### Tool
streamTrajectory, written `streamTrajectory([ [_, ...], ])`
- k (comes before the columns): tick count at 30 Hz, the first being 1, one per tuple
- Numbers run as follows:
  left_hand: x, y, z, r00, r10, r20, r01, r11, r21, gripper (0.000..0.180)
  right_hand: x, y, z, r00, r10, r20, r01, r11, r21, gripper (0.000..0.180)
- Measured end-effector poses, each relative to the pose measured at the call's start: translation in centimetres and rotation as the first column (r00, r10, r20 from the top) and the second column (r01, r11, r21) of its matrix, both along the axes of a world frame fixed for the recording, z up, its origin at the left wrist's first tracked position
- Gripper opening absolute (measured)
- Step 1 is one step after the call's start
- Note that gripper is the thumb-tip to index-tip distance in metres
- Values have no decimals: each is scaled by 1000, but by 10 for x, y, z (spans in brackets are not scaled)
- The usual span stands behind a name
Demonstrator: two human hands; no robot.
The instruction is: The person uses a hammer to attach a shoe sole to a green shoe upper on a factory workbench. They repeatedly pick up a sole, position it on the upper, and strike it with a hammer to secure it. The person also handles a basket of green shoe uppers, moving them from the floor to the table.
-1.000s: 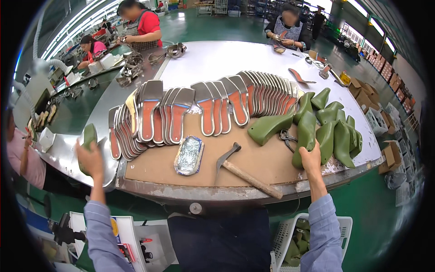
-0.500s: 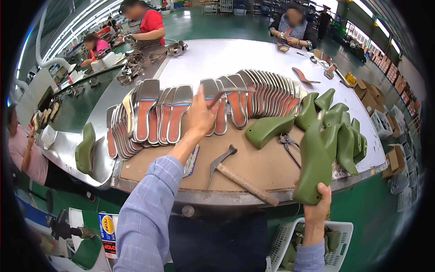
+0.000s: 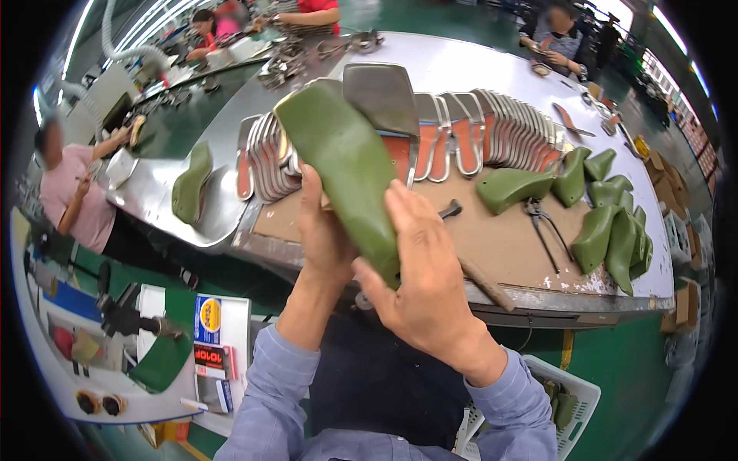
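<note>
A shoe factory floor: green plastic shoe lasts point(image 3: 607, 230) lie heaped at the right of a long curved bench point(image 3: 492, 61), beside a fanned row of insoles point(image 3: 477, 138), pincers point(image 3: 542, 223) and a hammer point(image 3: 473, 265). Other workers point(image 3: 73, 192) sit along the far and left sides, above a green-painted floor point(image 3: 615, 361) with stacked cartons point(image 3: 684, 138) far right.

Both forearms enter from 6 o'clock, blue sleeves, raised mid-frame. L hand point(image 3: 327, 230) cupped, thumb up toward 12, palm facing R. R hand point(image 3: 423, 269) at 3 o'clock of it, fingers extended toward 11, gripping closed.
</note>
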State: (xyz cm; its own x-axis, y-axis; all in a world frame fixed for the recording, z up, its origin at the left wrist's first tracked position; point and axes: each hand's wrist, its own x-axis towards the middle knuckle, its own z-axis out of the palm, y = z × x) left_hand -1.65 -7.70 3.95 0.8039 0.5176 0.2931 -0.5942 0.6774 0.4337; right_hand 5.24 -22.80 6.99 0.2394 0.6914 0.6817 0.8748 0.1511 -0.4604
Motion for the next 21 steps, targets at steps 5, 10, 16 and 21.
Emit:
streamTrajectory([
  [5, -29, -14, -4, 997, 41, -58, -53, 975, -217, 55, -12, -4, -39, 742, 115, -661, -115, 992, 43, 82],
  [10, -47, -13, -22, 953, 153, -260, -132, 987, 97, 63, -13, -11, -65, 233, 309, -922, -425, 885, 189, 70],
  [16, -97, 22, -43, 733, 605, -310, -616, 784, 75, 56, -7, 1, -101, 935, 297, -196, -317, 945, -80, 60],
  [21, -167, 51, -115, 247, 928, -278, -389, 358, 849, 41, -22, 10, -114, 967, 252, 26, -232, 923, -308, 46],
])
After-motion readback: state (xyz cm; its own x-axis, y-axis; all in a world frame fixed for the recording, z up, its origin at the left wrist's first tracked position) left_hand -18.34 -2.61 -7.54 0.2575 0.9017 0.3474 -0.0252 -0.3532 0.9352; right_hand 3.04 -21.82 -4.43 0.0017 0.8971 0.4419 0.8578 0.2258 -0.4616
